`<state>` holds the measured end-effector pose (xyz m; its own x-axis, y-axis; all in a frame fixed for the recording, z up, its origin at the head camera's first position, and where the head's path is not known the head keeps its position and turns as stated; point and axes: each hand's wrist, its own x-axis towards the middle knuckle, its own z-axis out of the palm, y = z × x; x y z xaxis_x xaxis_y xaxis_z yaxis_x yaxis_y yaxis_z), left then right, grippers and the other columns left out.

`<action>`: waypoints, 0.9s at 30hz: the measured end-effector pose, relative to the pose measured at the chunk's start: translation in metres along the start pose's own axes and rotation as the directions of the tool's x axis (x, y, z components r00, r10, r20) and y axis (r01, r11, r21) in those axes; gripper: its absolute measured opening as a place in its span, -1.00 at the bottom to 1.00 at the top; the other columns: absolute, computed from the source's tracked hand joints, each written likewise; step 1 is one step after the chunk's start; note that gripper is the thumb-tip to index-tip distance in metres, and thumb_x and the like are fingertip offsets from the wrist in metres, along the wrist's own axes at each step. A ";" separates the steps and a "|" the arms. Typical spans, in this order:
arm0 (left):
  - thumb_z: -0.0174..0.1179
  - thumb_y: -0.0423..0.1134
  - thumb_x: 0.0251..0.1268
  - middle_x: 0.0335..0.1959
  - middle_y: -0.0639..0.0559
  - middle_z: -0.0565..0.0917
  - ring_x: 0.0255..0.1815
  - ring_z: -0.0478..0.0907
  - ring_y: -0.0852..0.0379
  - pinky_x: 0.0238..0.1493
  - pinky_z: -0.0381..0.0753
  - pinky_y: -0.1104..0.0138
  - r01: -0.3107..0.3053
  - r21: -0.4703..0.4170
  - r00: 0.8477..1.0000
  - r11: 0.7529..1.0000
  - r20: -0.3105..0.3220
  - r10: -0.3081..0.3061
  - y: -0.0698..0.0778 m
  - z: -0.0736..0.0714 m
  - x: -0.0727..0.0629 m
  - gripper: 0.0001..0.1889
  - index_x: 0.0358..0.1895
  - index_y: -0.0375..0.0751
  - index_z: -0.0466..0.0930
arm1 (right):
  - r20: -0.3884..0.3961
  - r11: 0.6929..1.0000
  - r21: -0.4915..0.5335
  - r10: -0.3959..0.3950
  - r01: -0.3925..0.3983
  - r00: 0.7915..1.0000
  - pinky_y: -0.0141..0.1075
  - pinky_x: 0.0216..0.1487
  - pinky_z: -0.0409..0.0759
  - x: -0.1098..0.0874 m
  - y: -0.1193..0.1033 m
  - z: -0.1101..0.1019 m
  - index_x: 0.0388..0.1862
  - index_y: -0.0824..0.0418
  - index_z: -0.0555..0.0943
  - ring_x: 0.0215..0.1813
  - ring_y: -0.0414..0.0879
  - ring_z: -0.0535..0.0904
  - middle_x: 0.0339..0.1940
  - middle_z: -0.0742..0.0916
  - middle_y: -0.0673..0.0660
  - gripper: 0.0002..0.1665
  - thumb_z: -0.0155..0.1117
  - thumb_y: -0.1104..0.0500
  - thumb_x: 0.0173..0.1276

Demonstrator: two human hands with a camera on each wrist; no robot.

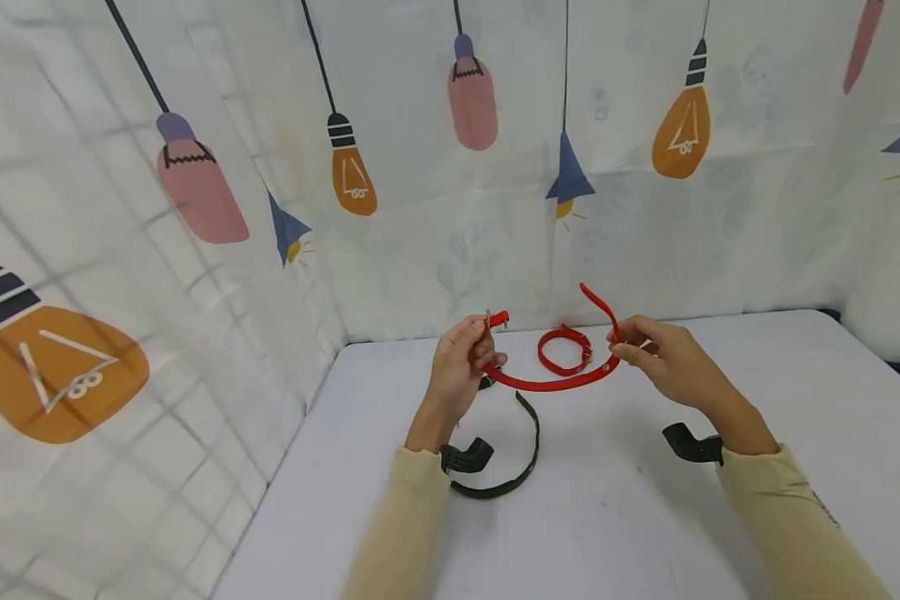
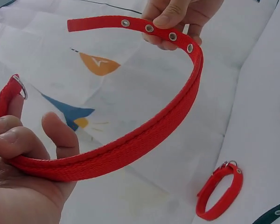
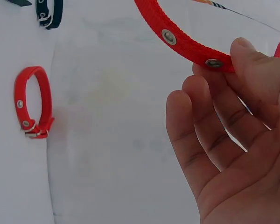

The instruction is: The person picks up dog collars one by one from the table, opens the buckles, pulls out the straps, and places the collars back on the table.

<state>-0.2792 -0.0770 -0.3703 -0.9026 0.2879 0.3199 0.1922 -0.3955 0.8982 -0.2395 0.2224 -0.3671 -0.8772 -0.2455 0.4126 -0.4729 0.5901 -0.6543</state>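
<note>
- head view: white cloth printed with hanging light bulbs walls in a pale table (image 1: pixel 645 517). a long red collar (image 1: pixel 562 382) of woven strap hangs in a downward arc above the table between two raised hands. the left hand (image 1: pixel 461 367) has its fingers curled round the buckle end, which sticks up above the fingers. the right hand (image 1: pixel 663 354) pinches the other end, and the strap's free tip curls up and away above it. a small red collar (image 1: pixel 565 351), buckled into a loop, lies on the table just behind the arc. a dark collar (image 1: pixel 513 467) lies open on the table near the left forearm.
- left wrist view: the long red collar (image 2: pixel 144 140) runs from the left hand (image 2: pixel 28 186), where curled fingers and thumb grip it, up in a curve to the right hand (image 2: pixel 179 18). that hand's thumb presses on the stretch with metal eyelets. a metal ring shows at the buckle end. the small red collar (image 2: pixel 220 192) lies below on the table.
- right wrist view: the right hand (image 3: pixel 238 140) holds the eyelet stretch of the long red collar (image 3: pixel 177 39) under the thumb tip against the forefinger; the other fingers are loosely bent and touch nothing. the small red collar (image 3: pixel 32 101) lies flat at the left, with the dark collar (image 3: pixel 49 14) beyond it.
</note>
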 end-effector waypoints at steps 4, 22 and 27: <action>-0.07 -0.18 0.66 -0.58 0.12 0.33 -0.53 0.28 0.18 -0.16 0.68 0.36 0.037 0.064 0.998 0.997 0.043 -0.039 -0.002 0.001 0.002 -0.82 -0.14 -0.09 0.50 | 0.022 0.999 0.042 0.006 -0.007 1.000 -0.38 -0.14 0.62 0.000 0.001 -0.001 0.04 0.16 0.62 -0.18 -0.19 0.63 -0.14 0.75 0.09 -0.81 0.27 0.14 0.53; 0.12 -0.15 0.58 -0.38 0.01 0.56 -0.40 0.65 0.14 -0.12 0.75 0.35 0.061 0.307 0.998 0.950 0.011 -0.068 -0.020 -0.001 0.005 -0.69 0.10 -0.34 0.55 | 0.023 0.993 -0.007 0.114 -0.114 0.993 -0.28 -0.12 0.60 0.000 0.010 -0.009 0.08 0.12 0.60 -0.18 -0.12 0.68 -0.12 0.76 0.08 -0.69 0.17 -0.05 0.58; 0.16 -0.12 0.54 -0.31 -0.04 0.63 -0.33 0.67 0.14 -0.09 0.77 0.27 0.042 0.416 0.999 0.908 0.006 -0.049 -0.025 -0.001 0.006 -0.68 0.12 -0.29 0.60 | 0.026 0.990 -0.016 0.138 -0.137 0.990 -0.29 -0.13 0.59 -0.001 0.014 -0.015 0.09 0.11 0.60 -0.18 -0.17 0.66 -0.16 0.75 0.08 -0.68 0.17 -0.06 0.58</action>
<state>-0.2897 -0.0665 -0.3911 -0.9085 0.3124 0.2774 0.2970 0.0158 0.9548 -0.2438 0.2423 -0.3673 -0.9359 -0.1821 0.3015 -0.3464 0.6304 -0.6947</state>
